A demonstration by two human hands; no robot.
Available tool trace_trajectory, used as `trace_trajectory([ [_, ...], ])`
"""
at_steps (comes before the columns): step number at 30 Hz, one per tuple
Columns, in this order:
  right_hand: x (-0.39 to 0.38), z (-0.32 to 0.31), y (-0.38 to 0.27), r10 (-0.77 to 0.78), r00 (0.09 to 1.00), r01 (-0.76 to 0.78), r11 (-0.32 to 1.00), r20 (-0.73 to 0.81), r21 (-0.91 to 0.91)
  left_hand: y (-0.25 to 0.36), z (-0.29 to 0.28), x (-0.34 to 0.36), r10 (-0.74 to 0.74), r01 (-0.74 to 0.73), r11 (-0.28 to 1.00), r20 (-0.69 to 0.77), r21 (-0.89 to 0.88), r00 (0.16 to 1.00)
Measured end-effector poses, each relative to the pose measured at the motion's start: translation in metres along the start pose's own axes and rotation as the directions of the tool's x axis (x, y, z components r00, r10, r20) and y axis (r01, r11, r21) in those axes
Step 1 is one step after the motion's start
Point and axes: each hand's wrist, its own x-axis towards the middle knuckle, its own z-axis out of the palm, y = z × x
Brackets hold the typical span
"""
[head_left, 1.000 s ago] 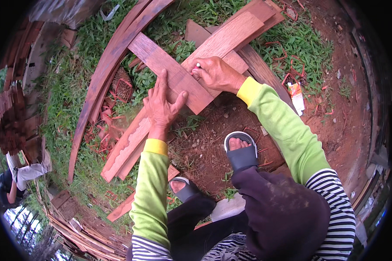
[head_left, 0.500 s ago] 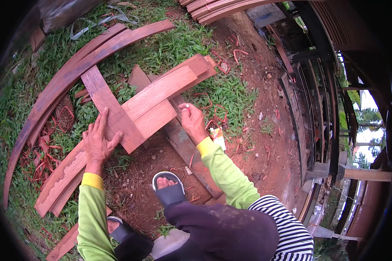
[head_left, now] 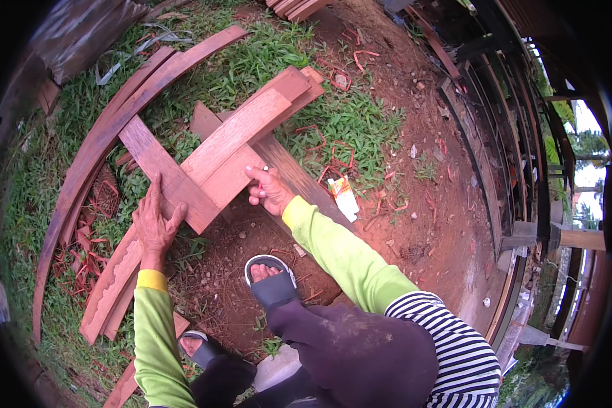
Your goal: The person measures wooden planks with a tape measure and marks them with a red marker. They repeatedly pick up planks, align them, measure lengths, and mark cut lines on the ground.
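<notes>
A flat dark-brown board lies across a lighter, curved reddish wooden piece. My left hand rests against the lower end of that board, its fingers stretched and its thumb apart. To its right, my right hand is closed in a pinch on a small white-tipped thing, mostly hidden by the fingers. This hand is beside the end of a pale rectangular wood section. Beneath the stack, a long weathered plank runs diagonally under my right forearm.
Long curved timbers lie on the grass at left. A white and yellow packet sits past my right wrist. Red strap scraps litter the soil. My sandalled foot stands near the wood. Dark stacked timber lines the right.
My right hand has moved left, from over the weathered plank to the end of the pale section. My left hand stays by the dark board. The whole view has shifted slightly.
</notes>
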Motion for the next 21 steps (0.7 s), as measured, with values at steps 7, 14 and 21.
trace_trajectory([
  [7,-0.073,-0.013,-0.037,-0.263,0.956,0.283,0.943,-0.127,0.174,-0.020,-0.009,-0.012,0.010,-0.015,0.997,-0.063,-0.080,0.998],
  [14,-0.164,-0.126,-0.045,-0.420,0.857,0.472,0.872,-0.299,0.128,-0.051,-0.049,-0.049,0.013,-0.024,0.976,0.055,0.215,0.998],
  [21,-0.196,-0.147,0.027,-0.154,0.888,0.291,0.917,-0.433,0.273,-0.033,-0.073,-0.038,0.037,-0.114,0.917,0.202,0.383,0.979],
])
